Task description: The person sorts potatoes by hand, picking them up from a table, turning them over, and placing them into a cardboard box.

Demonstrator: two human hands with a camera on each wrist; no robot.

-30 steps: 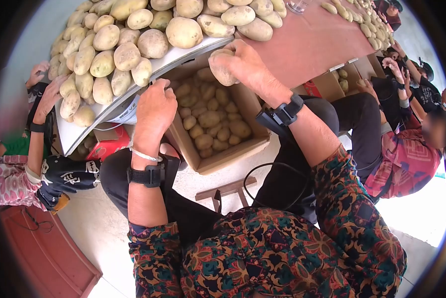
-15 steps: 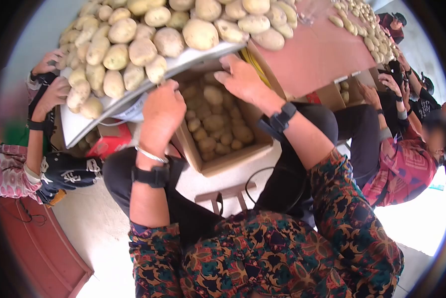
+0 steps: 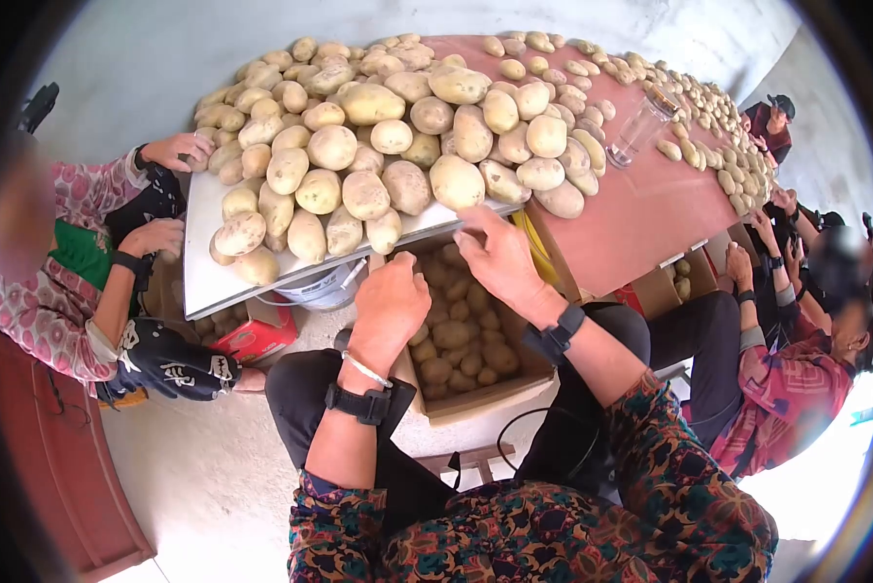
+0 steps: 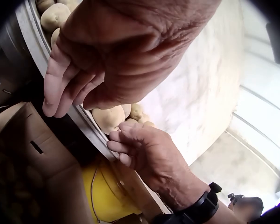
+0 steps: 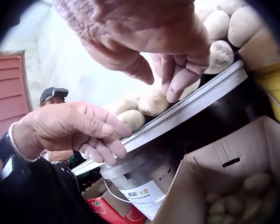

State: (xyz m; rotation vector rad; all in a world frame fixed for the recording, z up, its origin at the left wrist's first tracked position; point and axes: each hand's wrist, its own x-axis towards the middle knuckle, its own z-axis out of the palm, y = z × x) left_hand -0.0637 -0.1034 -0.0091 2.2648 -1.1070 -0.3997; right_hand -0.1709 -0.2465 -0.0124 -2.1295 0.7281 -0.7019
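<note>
My right hand is at the table's front edge, beside a large round potato of the heap. In the right wrist view, the thumb and fingers of this hand are apart and slightly bent, with nothing held. My left hand hangs over the near-left part of a cardboard box, its fingers loosely bent. The left wrist view shows that left hand empty, thumb close to the fingers. Potatoes lie inside the box, below both hands.
A glass jar stands on the red tabletop at right. Under the white table edge are a bucket and a red carton. A yellow bucket is beside the box. People sit on both sides.
A second ago my right hand held a potato over the box; half a second ago it was empty there. It is now closer to the heap's edge. The head view has tilted up and left.
</note>
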